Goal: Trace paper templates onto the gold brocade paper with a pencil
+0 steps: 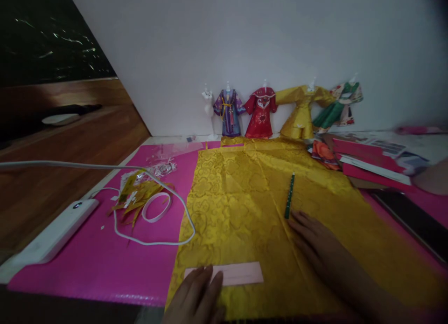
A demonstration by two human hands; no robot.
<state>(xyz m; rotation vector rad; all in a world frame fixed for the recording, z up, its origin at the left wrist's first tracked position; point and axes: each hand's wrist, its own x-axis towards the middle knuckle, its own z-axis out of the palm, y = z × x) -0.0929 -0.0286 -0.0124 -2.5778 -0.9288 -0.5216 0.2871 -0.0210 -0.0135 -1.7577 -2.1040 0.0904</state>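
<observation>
A: Head view. Position of the paper strip?

B: Near part of the yellow cloth, long axis running left to right. The left hand covers its left end, fingertips resting on top; the right end lies bare.

A: State of that grip?

B: Fingers slightly parted, laid down rather than pinching. Thumb contact: cannot tell.

A: And the pencil?

B: Farther out on the cloth, right of the strip. Long axis runs near to far, far end leaning slightly right. Its near end lies just beside the fingertips of the right hand, clearly the nearer hand; the shaft extends away from that grip. Contact uncertain.

A: Right grip?

B: Fingers extended, loosely together, palm down on the cloth; nothing seen pinched.

A: Materials?

B: Cloth: glossy, brocade-like, curling motif, creased. Strip: flat, pale pink, rectangular, with faint dark lines. Pencil: slim, dark green, light specks. Beneath the cloth, a smooth magenta sheet on the desk.

A: Left side?

B: Ragged yellow scraps beside a thin white ring; a looped white cord crosses onto the cloth's left edge.
</observation>
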